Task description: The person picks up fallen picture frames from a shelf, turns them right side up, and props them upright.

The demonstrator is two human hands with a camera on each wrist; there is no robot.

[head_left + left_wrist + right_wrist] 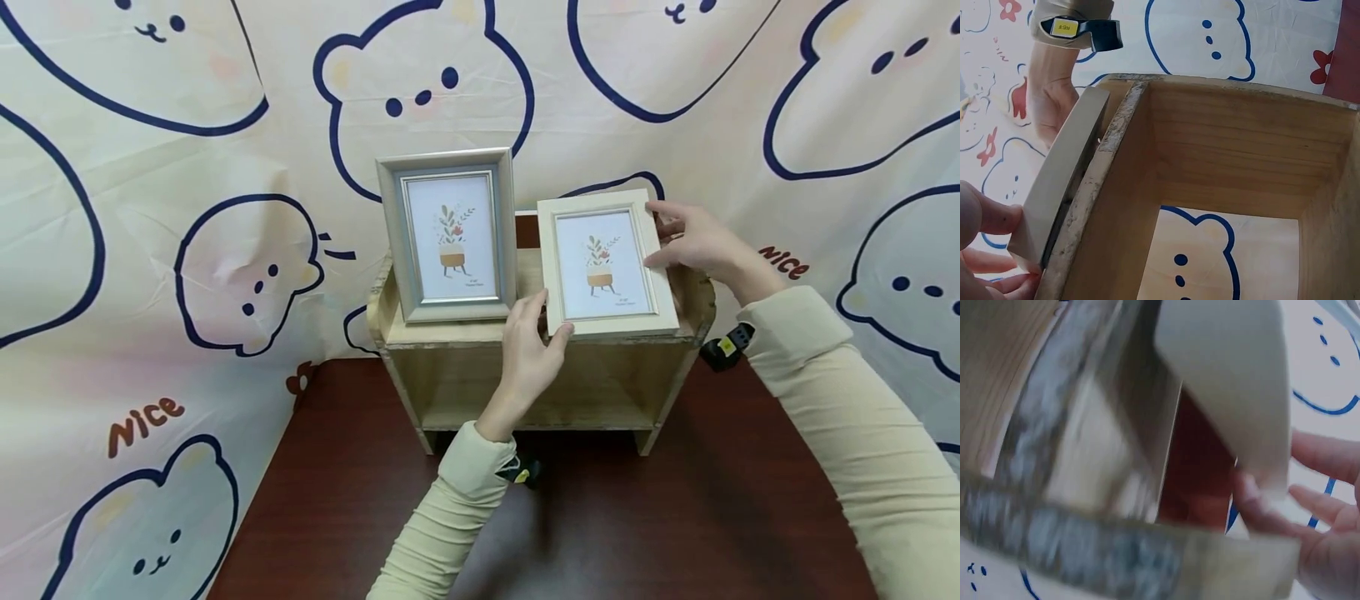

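Observation:
A cream picture frame (550,275) with a potted-plant print leans back on the right part of a small wooden shelf's top (450,335). My left hand (528,350) pinches its lower left corner; in the left wrist view thumb and fingers lie on either side of that corner of the cream frame (1063,169). My right hand (705,246) holds the right edge near the top, and in the right wrist view its fingers (1329,453) grip the side of the frame (1241,381). Left of it stands a silver-grey picture frame (457,312) with the same print.
The shelf has raised side panels (697,304) and an open lower compartment (487,383). It stands on a dark red-brown table (337,500). A cloth printed with cartoon bears (255,275) hangs behind and along the sides.

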